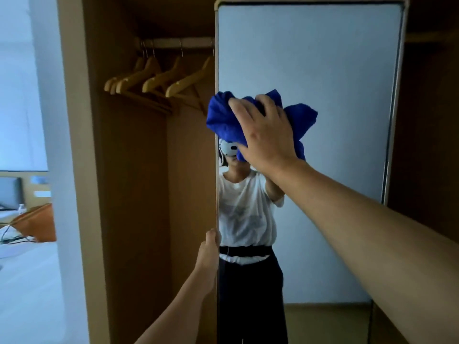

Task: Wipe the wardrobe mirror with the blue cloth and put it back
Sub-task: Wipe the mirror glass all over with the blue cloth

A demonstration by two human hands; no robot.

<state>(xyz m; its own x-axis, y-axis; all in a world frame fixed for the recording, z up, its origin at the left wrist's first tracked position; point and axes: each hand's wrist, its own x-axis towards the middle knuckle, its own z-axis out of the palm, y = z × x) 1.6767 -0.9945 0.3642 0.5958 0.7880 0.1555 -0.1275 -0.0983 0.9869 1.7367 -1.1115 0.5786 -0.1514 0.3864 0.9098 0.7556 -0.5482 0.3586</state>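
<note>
Blue cloth [223, 120] is bunched flat against the mirror [335, 83], up near its left edge, pinned under the right hand [267, 135]. Left hand [210, 252] is clamped on the mirror's edge, probably so the panel doesn't swing while she's scrubbing.

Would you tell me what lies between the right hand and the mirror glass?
In the head view, only the bunched blue cloth lies between the right hand and the mirror.

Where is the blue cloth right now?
In the head view, the blue cloth is pressed against the mirror near its left edge under the right hand, right of the wooden hangers.
</note>
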